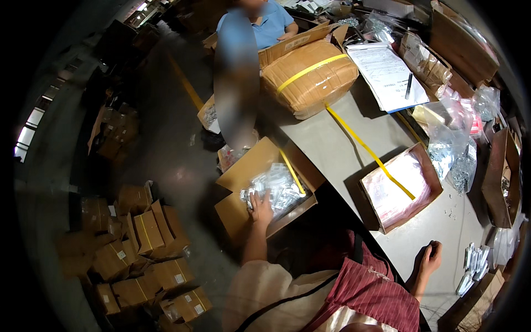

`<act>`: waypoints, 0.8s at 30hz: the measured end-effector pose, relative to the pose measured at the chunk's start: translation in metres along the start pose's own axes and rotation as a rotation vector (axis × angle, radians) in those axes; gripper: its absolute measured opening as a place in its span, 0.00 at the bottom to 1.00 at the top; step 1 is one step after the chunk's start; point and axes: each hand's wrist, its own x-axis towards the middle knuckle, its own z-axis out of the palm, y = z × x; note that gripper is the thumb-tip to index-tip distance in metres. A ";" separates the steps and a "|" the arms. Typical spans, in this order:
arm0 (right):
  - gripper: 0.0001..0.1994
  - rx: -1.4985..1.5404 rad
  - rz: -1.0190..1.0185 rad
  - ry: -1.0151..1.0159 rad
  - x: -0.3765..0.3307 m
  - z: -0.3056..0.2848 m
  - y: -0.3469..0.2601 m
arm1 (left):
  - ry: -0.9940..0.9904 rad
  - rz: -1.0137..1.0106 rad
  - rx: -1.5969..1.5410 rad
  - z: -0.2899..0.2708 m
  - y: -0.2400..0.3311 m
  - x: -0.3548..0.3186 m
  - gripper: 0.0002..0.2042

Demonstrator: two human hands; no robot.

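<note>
Many small clear bags (279, 188) lie in the open box (243, 213) beside the table (332, 144). One is gripped by the left hand (261, 207) and should be lifted slowly. The right hand (430, 259) is curled shut, empty.

Grey table top (337, 149). Brown cardboard on the open carton (243, 213) at the left hand (261, 209), filled with clear, silvery packets (279, 188). Tan wrap on the bundled parcel (310, 77), crossed by 1 yellow strap (310, 68); another yellow strap (368, 149) trailing over the table. Pale pink contents inside the shallow brown box (401, 188). White paperwork (387, 74) with dark print. Red shirt (370, 288) with fine stripes, cream sleeve (265, 290). Blue shirt (260, 25) on the other person. Silvery packets (474, 264) beside the right hand (428, 260).
</note>
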 end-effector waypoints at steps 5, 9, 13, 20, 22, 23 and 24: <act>0.08 0.046 -0.039 -0.060 0.015 0.012 0.002 | -0.042 -0.426 -0.252 0.070 -0.087 0.003 0.39; 0.08 0.031 0.004 -0.084 0.008 0.004 -0.008 | -0.170 -0.396 -0.340 0.021 -0.019 0.003 0.33; 0.06 0.038 0.038 -0.035 0.006 -0.001 -0.016 | 0.087 0.007 -0.401 -0.060 0.087 0.012 0.17; 0.04 0.031 0.002 -0.007 0.013 -0.010 -0.036 | 0.031 0.721 -1.308 -0.262 0.306 -0.040 0.11; 0.04 0.037 -0.011 -0.001 0.015 -0.011 -0.037 | -0.271 0.831 -1.216 -0.254 0.356 -0.059 0.12; 0.04 0.059 -0.012 0.009 0.014 -0.012 -0.037 | -0.294 1.031 -0.960 -0.247 0.382 -0.067 0.14; 0.04 0.078 -0.007 0.024 0.012 -0.013 -0.035 | -0.315 1.217 -0.687 -0.237 0.404 -0.073 0.16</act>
